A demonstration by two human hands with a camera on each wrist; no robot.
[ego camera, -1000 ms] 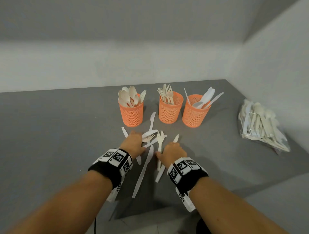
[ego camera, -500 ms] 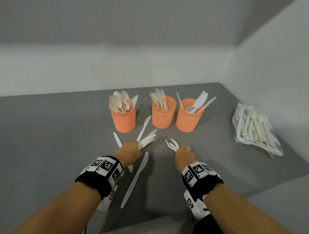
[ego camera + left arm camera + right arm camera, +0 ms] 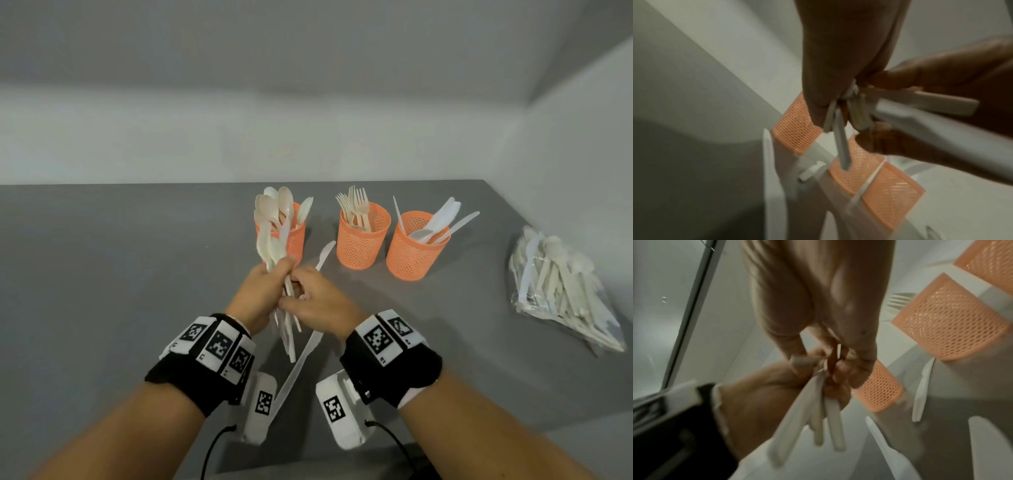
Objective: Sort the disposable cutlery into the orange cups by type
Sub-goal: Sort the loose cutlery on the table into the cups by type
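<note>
Three orange mesh cups stand in a row: the spoon cup, the fork cup and the knife cup. My left hand grips a bundle of white cutlery upright above the table, its heads rising in front of the spoon cup and its handles hanging below the fist. My right hand is pressed against the left and pinches the handles in that bundle. The left wrist view shows right fingers curled on one handle. Which types are in the bundle is unclear.
Two white knives lie on the grey table, one between my wrists and one just beyond my hands, pointing at the cups. A clear bag of cutlery lies at the right by the wall.
Both hands have lifted off the table with the pieces they gathered. They have come together in front of the spoon cup, and the pieces now form one upright bundle.
</note>
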